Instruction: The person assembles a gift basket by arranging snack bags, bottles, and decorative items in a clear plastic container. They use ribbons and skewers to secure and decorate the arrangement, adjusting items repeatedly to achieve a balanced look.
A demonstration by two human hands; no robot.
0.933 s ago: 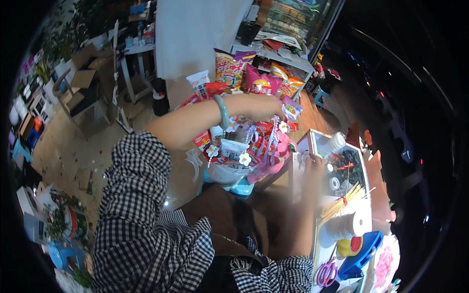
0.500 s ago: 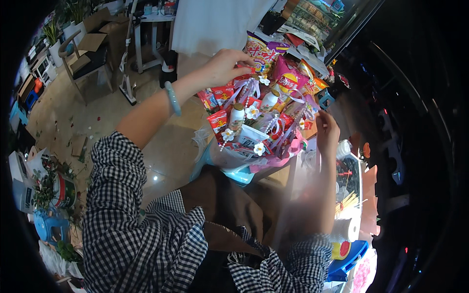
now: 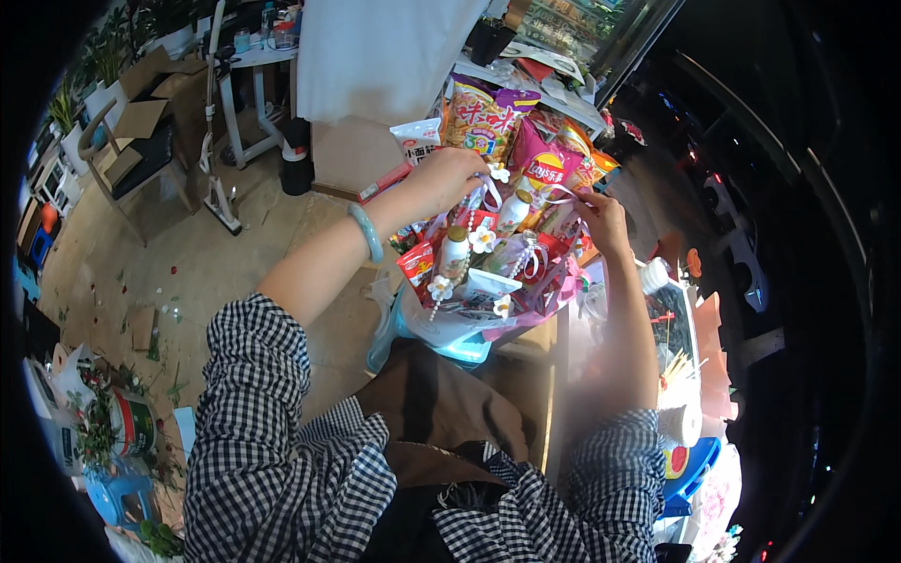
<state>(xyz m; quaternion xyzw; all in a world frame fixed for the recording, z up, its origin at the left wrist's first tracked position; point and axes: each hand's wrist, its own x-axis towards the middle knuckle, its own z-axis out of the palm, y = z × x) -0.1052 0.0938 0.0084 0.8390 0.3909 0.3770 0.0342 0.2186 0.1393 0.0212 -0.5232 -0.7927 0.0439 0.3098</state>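
A snack bouquet stands in front of me, wrapped in white and pink. Bagged snacks such as a purple chip bag fill its back. Small white bottles with brown caps, white flowers with yellow centres and bead strings sit nearer me. My left hand, a pale green bangle at its wrist, is closed at the bouquet's back left, pinching a pale lilac ribbon. At the right side my right hand pinches a pale ribbon between thumb and fingers.
Beneath the bouquet is a light blue stool. To the right a worktable holds a white roll and thin sticks. A chair with cardboard stands far left; a leafy bucket is near left. Scraps dot the floor.
My left hand has shifted from a red packet to the ribbon at the back left. My right hand has come in to the bouquet and now pinches ribbon. The view has shifted slightly.
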